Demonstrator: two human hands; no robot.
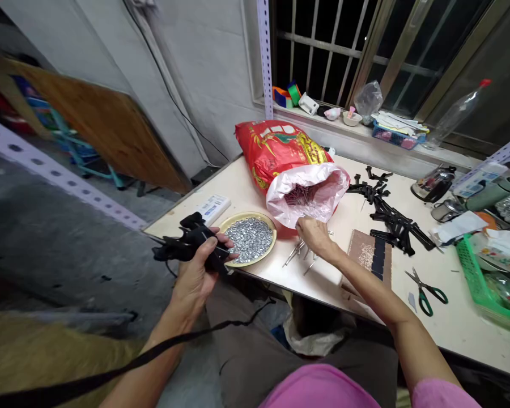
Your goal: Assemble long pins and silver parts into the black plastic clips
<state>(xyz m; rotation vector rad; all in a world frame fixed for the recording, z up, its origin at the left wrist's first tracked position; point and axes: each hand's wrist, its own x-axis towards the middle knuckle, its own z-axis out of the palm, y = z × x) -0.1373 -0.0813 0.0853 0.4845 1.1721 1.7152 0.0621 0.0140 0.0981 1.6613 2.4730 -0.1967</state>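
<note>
My left hand is wrapped round several black plastic parts, held over the left front edge of the table beside a cream dish of small silvery metal pieces. At the mouth of a red bag with a white lining, my right hand has its fingers closed. Whatever those fingers pinch is too small or hidden to make out. Long thin rods fill the bag's opening. Several metal rods lie loose on the table just below my right hand.
A pile of black plastic parts lies right of the bag. Closer are a brown board and green-handled scissors. A green basket and a glass kettle stand at the right. A white box sits behind the dish.
</note>
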